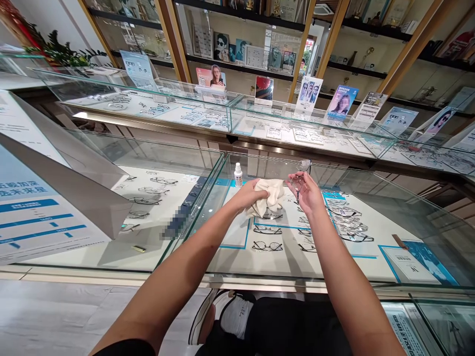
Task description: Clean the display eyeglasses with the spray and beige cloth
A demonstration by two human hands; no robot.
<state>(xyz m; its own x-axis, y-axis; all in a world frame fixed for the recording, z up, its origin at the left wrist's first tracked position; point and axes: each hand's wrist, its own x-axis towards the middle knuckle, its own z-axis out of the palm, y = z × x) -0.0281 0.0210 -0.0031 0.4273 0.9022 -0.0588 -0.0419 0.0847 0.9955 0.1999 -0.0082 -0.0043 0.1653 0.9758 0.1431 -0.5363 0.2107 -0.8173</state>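
While tall shelves [245,67] fill the back wall, a long far case [178,130] runs in front of them, with picture cards standing along its top. Nearest the person is another glass case [237,267], with rows of spectacles [267,245] laid out inside it. A big folded sign [37,212] leans in at the left edge.

Both hands are held over the near case, a little apart from each other. The left hand [252,194] is closed on a bunched, cream cloth [272,195], thumb pressed over the folds. The right hand [309,195] pinches a pair of glasses [304,165] between its fingers, one lens tilted up above the fingertips and the other lower, toward the cloth. Whether cloth and lower lens touch is too fine to tell. Just beyond the left hand a small white bottle [238,175] stands upright, apparently on the glass top.

Judging by this pose, the step in hand is wiping the glasses, either between rubs or about to begin one. The next move calls for a light, steady hold on the frame and a flat fold of cloth against the lens.
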